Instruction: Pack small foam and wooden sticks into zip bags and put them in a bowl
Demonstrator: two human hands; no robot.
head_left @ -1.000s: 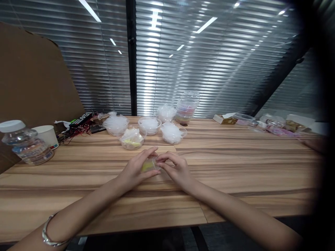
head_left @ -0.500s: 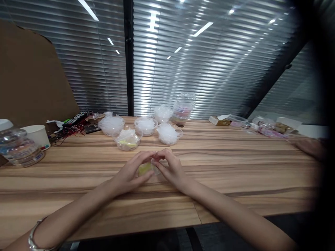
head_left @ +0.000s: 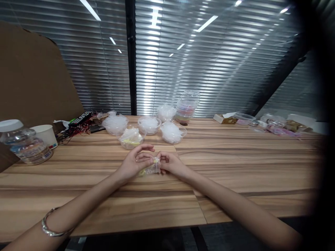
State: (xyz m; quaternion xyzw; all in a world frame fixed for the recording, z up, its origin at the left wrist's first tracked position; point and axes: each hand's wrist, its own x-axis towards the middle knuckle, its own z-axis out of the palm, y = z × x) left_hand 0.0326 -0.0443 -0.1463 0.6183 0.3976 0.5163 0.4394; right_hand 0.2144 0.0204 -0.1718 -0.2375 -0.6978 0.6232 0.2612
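Observation:
Between my hands, low over the wooden table (head_left: 235,174), is a small clear plastic bag (head_left: 150,169) with yellow contents. My left hand (head_left: 136,162) pinches its upper left part between thumb and fingers, with the index finger raised. The fingers of my right hand (head_left: 170,163) are closed on the bag's right end. Just beyond the hands sits a clear round bowl (head_left: 132,143) with yellow and whitish pieces in it. Behind and beside it are bowls of white translucent pieces, among them one in the middle (head_left: 149,124) and one at the right (head_left: 172,132).
A clear jar (head_left: 28,148), a white paper cup (head_left: 47,136) and tangled wires (head_left: 74,130) lie at the left. Stacked clear containers (head_left: 187,106) stand at the back. An open small box (head_left: 225,119) and plastic packets (head_left: 282,130) are at the far right.
The bag has turned and shows more clearly, and my right fingers have closed on its end. The view has shifted slightly left. The blurred hand at the right edge is gone.

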